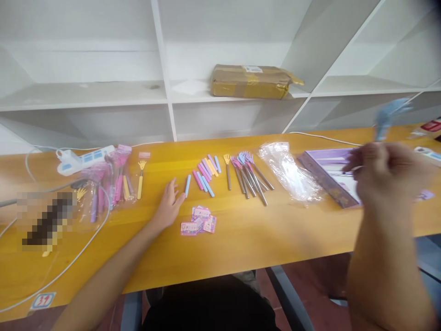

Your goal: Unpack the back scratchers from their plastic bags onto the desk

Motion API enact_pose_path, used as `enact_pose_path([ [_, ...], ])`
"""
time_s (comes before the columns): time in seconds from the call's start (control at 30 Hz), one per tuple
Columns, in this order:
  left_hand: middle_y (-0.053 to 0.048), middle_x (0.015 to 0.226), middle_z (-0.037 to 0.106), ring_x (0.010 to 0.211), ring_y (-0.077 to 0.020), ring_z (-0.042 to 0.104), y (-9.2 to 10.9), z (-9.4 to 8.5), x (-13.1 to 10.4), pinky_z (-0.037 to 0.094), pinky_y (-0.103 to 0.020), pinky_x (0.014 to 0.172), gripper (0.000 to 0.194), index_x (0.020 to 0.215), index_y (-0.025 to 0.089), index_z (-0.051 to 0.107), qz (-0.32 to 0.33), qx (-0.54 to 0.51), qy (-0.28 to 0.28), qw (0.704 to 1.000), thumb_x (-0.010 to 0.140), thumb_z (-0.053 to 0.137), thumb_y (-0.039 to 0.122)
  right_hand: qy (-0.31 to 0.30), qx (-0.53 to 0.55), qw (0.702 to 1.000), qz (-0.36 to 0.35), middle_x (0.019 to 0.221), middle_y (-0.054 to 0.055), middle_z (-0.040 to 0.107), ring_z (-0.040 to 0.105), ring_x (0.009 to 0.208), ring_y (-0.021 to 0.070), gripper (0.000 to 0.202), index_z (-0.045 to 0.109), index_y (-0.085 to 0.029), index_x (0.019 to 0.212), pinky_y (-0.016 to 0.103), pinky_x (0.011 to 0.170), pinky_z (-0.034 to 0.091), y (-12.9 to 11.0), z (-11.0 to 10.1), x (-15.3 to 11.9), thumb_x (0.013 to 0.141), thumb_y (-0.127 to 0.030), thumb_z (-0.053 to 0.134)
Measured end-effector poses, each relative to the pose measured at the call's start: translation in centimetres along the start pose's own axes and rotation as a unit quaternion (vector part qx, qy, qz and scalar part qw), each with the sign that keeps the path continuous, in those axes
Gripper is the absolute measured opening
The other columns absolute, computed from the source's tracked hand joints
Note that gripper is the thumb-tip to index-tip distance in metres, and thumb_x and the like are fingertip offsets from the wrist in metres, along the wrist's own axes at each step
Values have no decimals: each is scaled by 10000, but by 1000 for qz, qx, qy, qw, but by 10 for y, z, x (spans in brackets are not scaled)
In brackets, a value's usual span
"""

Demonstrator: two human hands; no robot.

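My left hand (pixel 168 207) rests low over the table with its fingers apart. Its thumb is close to the lower end of a blue handle sleeve (pixel 188 186); touching or just apart, I cannot tell. Raised at the right, my right hand (pixel 382 170) is closed round a back scratcher (pixel 386 117) with a light blue hand-shaped head, blurred by motion. Pink, purple, yellow and blue sleeves (pixel 206 170) lie mid-table. Beside them are metal-rod back scratchers (pixel 250 174) and a yellow-headed one (pixel 227 171). Printed cards (pixel 198 221) are piled nearer me.
Clear plastic bags (pixel 291 172) and a purple box (pixel 330 193) lie to the right. Bagged back scratchers (pixel 119 179), a yellow-handled one (pixel 140 180), a power strip (pixel 86 160) and a white cable (pixel 91 253) are at left. A taped carton (pixel 251 82) sits on the shelf.
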State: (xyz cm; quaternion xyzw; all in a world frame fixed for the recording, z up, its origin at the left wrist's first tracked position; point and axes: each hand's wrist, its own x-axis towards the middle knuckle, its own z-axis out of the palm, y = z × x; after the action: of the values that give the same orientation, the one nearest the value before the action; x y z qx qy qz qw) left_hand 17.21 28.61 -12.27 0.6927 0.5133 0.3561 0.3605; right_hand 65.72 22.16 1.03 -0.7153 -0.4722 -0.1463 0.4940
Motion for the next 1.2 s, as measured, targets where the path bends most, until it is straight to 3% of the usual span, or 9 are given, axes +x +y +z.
enact_pose_path([
  [0.17,-172,1547,462,1460,-293,478,-13,-27,9,403,-516,1226,504,1524,212,404,32,136,75,987,1031,462,302,-128,-54,987,-80,815,105,609,505,747,198,324,722,-146,965,340,738,379,-18,121,-25,1033,-315,454],
  [0.33,-227,1400,529,1401,-400,457,-30,-75,21,348,-572,1210,430,1388,124,556,30,413,154,897,970,497,209,-228,-55,964,-124,851,111,572,472,805,215,313,708,-163,939,333,777,395,-7,195,-78,1033,-279,434],
  [0.43,-276,1298,586,1330,-450,492,-42,-95,26,375,-589,1143,483,1409,49,533,-25,502,141,853,983,512,276,-234,-67,960,-139,976,145,605,504,904,244,366,738,-158,1060,355,820,411,0,204,-94,1044,-280,393],
  [0.57,-291,1252,621,1251,-444,545,-50,-106,32,433,-535,1062,556,1428,14,505,-84,526,120,838,973,533,333,-228,-70,960,-148,1024,163,616,533,956,266,412,760,-147,1148,387,861,444,4,203,-94,1044,-302,392],
  [0.77,-255,1146,698,1266,-433,564,-43,-108,34,427,-518,1078,395,1232,63,624,-125,500,145,845,902,567,274,-149,1,977,-151,1136,194,623,578,1076,290,437,727,-117,1306,465,977,497,-8,191,-85,1018,-271,437],
  [0.93,-175,1088,721,1109,-368,663,-20,-100,27,514,-454,934,392,1260,137,601,-125,395,145,899,895,597,280,-197,140,961,-132,1152,169,658,622,1113,291,354,756,-164,1221,472,998,526,-64,165,-102,1010,-279,496],
  [1.0,-137,1120,704,1016,-304,688,-6,-86,17,526,-402,893,344,1260,176,588,-59,364,105,924,923,545,229,-300,248,918,-73,1195,136,672,661,979,241,333,716,-201,1258,403,837,587,-96,156,-122,1012,-364,561],
  [1.1,-125,1202,654,923,-260,690,17,-55,-7,529,-364,802,307,1239,211,596,49,377,-1,925,954,482,196,-474,417,770,96,1218,97,683,649,723,160,519,611,-241,1353,279,522,536,-140,148,-160,918,-498,731],
  [1.2,-117,1225,621,873,-239,687,34,-27,-28,518,-343,736,311,1249,225,598,107,372,-98,917,951,509,209,-491,516,656,249,995,44,701,626,656,139,598,627,-213,1283,248,481,512,-168,148,-193,821,-530,836],
])
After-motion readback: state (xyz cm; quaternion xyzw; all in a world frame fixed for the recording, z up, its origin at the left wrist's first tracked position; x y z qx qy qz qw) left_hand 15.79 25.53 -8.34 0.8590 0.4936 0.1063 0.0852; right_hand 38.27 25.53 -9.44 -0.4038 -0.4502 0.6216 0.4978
